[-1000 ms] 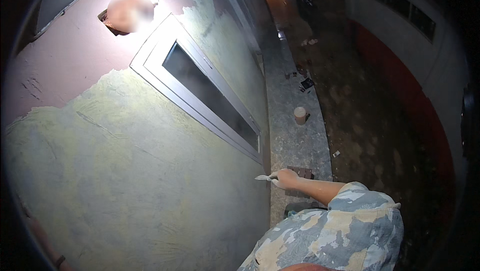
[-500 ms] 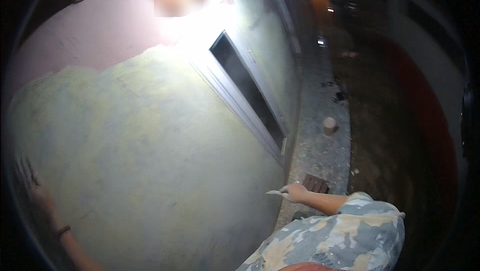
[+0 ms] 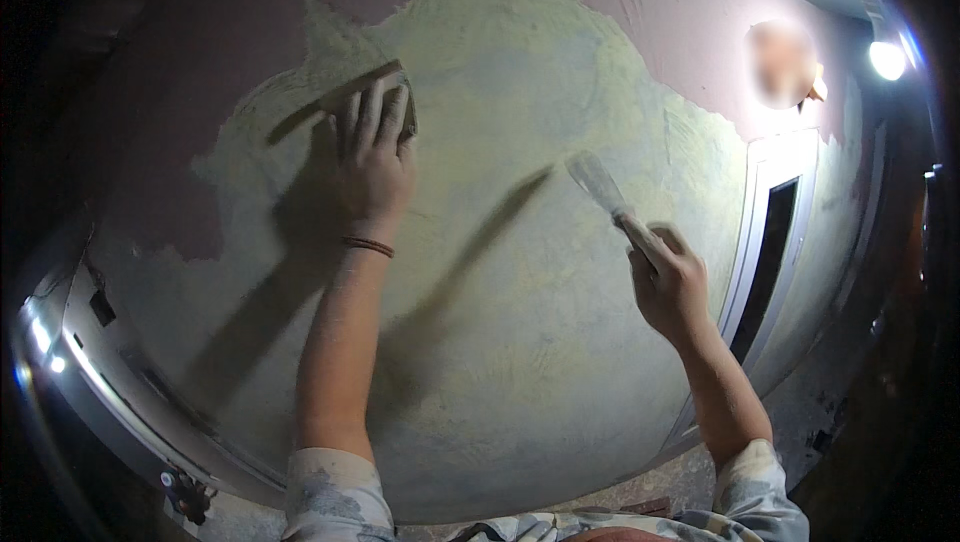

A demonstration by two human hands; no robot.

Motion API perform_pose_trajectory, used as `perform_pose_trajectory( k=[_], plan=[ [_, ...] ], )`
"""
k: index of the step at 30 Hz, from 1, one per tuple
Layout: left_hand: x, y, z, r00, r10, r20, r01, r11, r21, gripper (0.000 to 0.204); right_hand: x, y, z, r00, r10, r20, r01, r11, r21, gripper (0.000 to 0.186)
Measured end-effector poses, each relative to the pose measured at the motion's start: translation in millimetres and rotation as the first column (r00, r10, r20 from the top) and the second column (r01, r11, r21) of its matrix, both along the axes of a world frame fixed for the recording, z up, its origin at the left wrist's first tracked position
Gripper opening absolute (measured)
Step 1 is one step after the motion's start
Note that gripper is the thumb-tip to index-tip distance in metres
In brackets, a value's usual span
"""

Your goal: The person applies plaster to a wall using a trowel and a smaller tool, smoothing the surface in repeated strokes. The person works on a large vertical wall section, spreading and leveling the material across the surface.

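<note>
In front of me stands a wall (image 3: 500, 272) with a rough-edged coat of pale yellow-grey putty over pink paint. High on its left part, my left hand (image 3: 375, 167) is closed on a flat putty spreader (image 3: 403, 82), pressed to the surface near the coat's ragged upper edge. The palm and fingers cover most of that tool. To the right, my right hand (image 3: 672, 282) grips the handle of a putty knife (image 3: 595, 182). Its pale, broad blade points up and left, apart from the wall by the look of its shadow. Both hands look dusty.
A white-framed narrow opening (image 3: 755, 242) is set in the wall at right. A bright lamp (image 3: 886, 60) shines at upper right, beside a blurred round patch (image 3: 782, 64). A pale ledge (image 3: 680, 477) runs along the wall's foot. Small dark items (image 3: 190, 495) lie at lower left.
My view has swung left, from the ledge and opening to the putty-coated wall. Both hands now show in front of me, my right hand raised with the putty knife.
</note>
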State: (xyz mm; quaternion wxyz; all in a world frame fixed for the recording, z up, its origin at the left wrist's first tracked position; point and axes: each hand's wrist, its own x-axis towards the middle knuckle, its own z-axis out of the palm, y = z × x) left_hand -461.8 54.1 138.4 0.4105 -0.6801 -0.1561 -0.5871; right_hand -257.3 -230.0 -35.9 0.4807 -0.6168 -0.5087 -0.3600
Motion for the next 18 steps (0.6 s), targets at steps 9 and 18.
perform_pose_trajectory(
  k=[9,18],
  plan=[
    [-28,10,-37,0.999,-0.043,-0.017,0.042,0.996,-0.078,0.058,-77,95,209,0.903,-0.320,0.288,0.288,0.946,0.149,0.029],
    [-28,9,-39,0.997,-0.078,0.002,0.078,0.994,-0.077,0.059,-97,99,240,0.907,-0.318,0.274,0.309,0.948,0.076,0.030]
  ],
)
